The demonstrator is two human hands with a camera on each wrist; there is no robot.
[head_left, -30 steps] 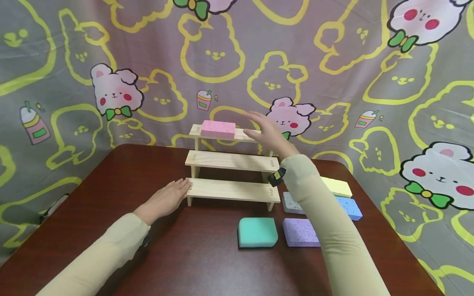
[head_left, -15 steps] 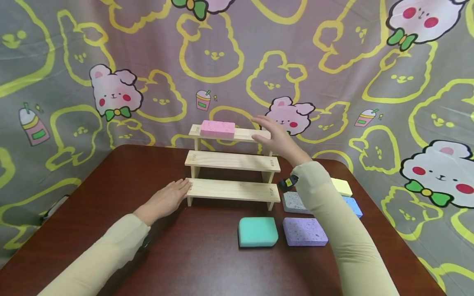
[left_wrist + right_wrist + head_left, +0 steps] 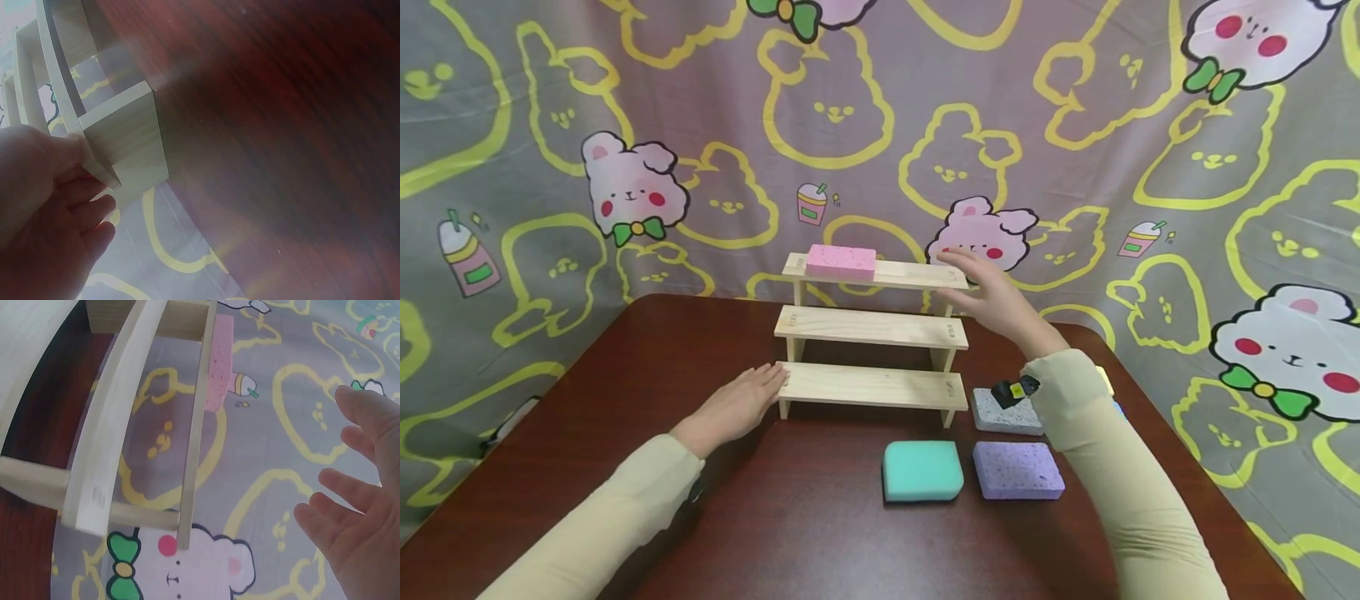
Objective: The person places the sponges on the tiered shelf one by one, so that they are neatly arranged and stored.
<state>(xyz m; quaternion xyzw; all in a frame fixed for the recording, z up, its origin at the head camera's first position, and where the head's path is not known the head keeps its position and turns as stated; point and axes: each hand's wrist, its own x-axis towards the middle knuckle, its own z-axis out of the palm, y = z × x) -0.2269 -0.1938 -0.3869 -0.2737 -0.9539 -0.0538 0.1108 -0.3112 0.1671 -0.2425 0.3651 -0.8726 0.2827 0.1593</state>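
A three-tier wooden display stand (image 3: 872, 385) stands on the table. On the left part of its top shelf lies a pink sponge (image 3: 841, 262). My left hand (image 3: 733, 408) is at the left end of the lowest shelf. The left wrist view shows that hand's thumb and fingers pinching the shelf end (image 3: 100, 165). My right hand (image 3: 996, 304) hovers by the right end of the top shelf, fingers spread and holding nothing. In the right wrist view, the right hand (image 3: 369, 487) is apart from the stand and the pink sponge (image 3: 220, 365).
On the table's right side lie a teal sponge (image 3: 922, 471), a purple sponge (image 3: 1018, 471) and a grey speckled sponge (image 3: 1003, 412). Blue and yellow sponges are mostly hidden behind the right sleeve (image 3: 1120, 467). A patterned curtain (image 3: 865, 108) hangs behind the table.
My right hand has moved right and slightly down, away from the pink sponge, uncovering the top shelf's right end and more of the purple and grey sponges. The left hand stays put.
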